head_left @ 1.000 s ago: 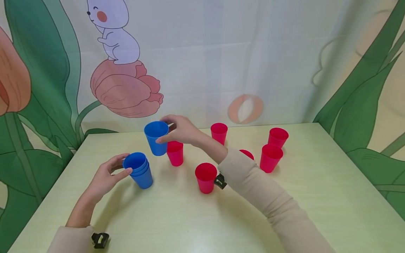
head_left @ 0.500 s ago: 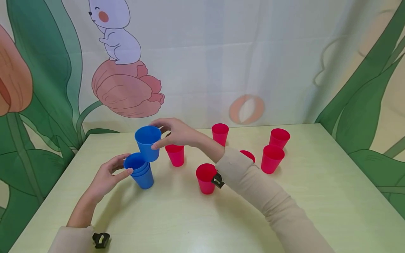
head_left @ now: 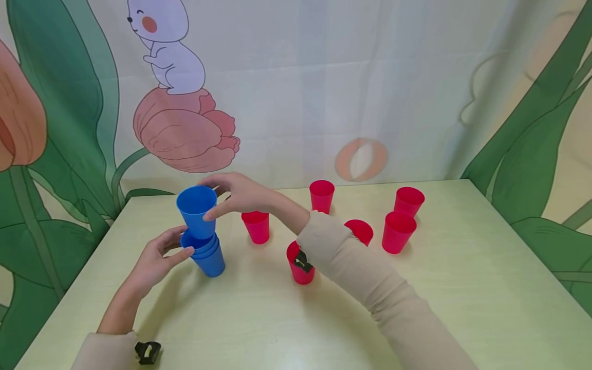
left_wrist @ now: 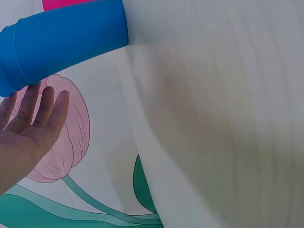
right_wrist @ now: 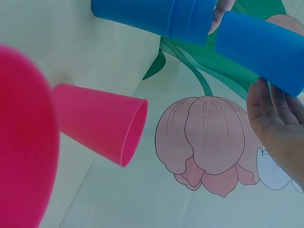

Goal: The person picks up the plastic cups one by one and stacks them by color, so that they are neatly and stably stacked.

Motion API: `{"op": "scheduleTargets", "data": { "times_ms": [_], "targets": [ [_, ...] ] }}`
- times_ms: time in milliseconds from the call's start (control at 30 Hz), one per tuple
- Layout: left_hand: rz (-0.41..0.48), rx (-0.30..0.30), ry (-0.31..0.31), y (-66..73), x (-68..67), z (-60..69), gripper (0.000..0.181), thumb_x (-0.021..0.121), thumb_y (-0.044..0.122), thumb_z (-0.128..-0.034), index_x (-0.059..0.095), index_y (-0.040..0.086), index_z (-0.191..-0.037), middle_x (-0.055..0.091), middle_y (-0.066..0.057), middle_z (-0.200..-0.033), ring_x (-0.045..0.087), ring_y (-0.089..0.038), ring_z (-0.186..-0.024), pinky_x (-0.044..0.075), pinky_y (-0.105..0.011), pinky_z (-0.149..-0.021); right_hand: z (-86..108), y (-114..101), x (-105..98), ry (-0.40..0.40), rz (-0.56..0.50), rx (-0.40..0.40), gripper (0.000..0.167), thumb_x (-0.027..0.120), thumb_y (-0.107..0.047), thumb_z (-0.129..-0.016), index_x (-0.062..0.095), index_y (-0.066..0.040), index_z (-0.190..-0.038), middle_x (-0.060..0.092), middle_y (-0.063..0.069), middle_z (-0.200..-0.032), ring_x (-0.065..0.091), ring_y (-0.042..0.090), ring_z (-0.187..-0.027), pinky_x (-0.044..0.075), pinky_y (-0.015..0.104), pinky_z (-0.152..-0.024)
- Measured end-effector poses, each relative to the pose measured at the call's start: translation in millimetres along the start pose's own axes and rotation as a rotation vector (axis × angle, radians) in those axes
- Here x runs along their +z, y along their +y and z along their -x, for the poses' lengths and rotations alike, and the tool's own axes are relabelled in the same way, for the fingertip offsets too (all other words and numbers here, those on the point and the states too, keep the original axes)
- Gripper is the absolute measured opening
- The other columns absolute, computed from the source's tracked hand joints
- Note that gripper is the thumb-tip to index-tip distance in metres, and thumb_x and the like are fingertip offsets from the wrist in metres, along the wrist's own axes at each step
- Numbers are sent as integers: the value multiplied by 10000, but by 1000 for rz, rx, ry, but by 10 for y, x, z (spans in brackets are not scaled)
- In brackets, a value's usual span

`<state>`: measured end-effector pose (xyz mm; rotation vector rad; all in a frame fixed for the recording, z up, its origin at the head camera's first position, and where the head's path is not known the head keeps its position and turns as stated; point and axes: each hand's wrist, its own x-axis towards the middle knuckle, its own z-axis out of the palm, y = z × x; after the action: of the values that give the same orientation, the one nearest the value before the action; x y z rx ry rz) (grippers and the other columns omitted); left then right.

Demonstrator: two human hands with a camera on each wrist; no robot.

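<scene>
A stack of nested blue cups (head_left: 211, 261) stands on the left of the table. My left hand (head_left: 154, 261) grips it near the rim, thumb in front and fingers behind. Over the stack's mouth, my right hand (head_left: 242, 194) holds another blue cup (head_left: 196, 206) upright between thumb and fingers. In the right wrist view a narrow gap shows between this blue cup (right_wrist: 261, 50) and the stack (right_wrist: 135, 16). The left wrist view shows the side of the stack (left_wrist: 71, 45), with the fingers of the left hand (left_wrist: 35, 126) just below it.
Several red cups stand upright: one (head_left: 257, 227) right of the stack, one (head_left: 302, 275) partly behind the right sleeve, another (head_left: 321, 196) near the back edge. More red cups (head_left: 399, 232) are farther right. A printed curtain (head_left: 277, 103) hangs behind the table (head_left: 259, 329).
My right hand has carried the blue cup leftward, from behind and right of the stack to over it. My left hand and the stack have stayed in place.
</scene>
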<state>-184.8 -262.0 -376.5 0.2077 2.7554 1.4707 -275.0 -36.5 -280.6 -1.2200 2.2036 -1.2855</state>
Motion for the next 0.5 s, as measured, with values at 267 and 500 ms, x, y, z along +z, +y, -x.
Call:
{"op": "scheduleTargets", "data": {
  "times_ms": [267, 500],
  "targets": [
    [6, -5, -3, -2, 2, 0, 694, 571, 308, -893, 238, -8, -1414, 378, -263, -1350, 387, -427, -1202, 399, -535, -904, -78, 8, 71, -32, 25, 17, 709, 746, -238, -728, 419, -93, -1341, 508, 26, -1255, 506, 113, -1045, 479, 204, -744],
    [18, -4, -3, -17, -5, -10, 685, 578, 291, -892, 245, -6, -1412, 385, -259, -1347, 384, -421, -1207, 393, -536, -911, -103, 50, 129, -41, 17, 47, 692, 746, -253, -727, 437, -111, -1329, 503, 13, -1259, 499, 110, -1050, 474, 197, -744]
  ]
}}
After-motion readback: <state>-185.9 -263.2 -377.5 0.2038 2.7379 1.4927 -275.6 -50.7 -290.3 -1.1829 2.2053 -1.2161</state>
